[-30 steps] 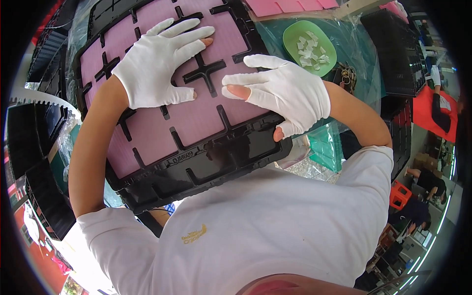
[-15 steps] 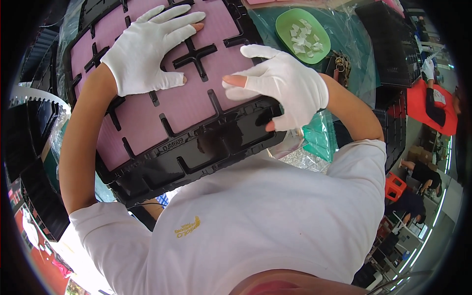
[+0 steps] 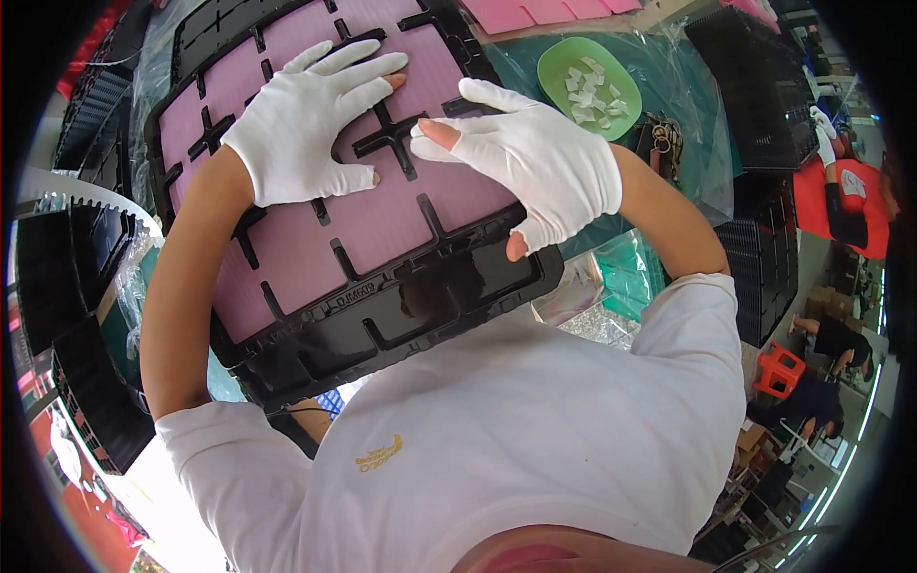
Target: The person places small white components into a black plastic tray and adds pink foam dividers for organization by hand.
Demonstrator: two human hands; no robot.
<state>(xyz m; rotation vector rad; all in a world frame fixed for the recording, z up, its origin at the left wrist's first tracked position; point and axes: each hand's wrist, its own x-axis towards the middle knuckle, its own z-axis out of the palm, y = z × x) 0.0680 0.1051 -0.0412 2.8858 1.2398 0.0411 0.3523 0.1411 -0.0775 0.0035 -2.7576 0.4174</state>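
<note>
A black plastic tray (image 3: 435,304) lies in front of me, lined with flat pink sheets (image 3: 377,232) between its raised cross-shaped dividers. My left hand (image 3: 304,124), in a white glove with some bare fingertips, rests flat on the pink surface with its fingers spread. Over the tray's right side is my right hand (image 3: 535,162), gloved the same way. Its fingers are apart and nothing shows in them; its thumb reaches down by the tray's near right rim. I cannot tell whether its fingertips touch the sheets.
A green bowl (image 3: 589,89) of small white pieces stands beyond my right hand, with a bunch of keys (image 3: 661,138) beside it. Stacked black trays (image 3: 761,250) stand at the right, more at the left. Pink sheets (image 3: 535,13) lie at the far edge. Other people work at far right.
The tray and both hands appear shifted slightly right and down in the view. My right hand has moved a little left and further over the tray. My left hand stays on the pink sheets.
</note>
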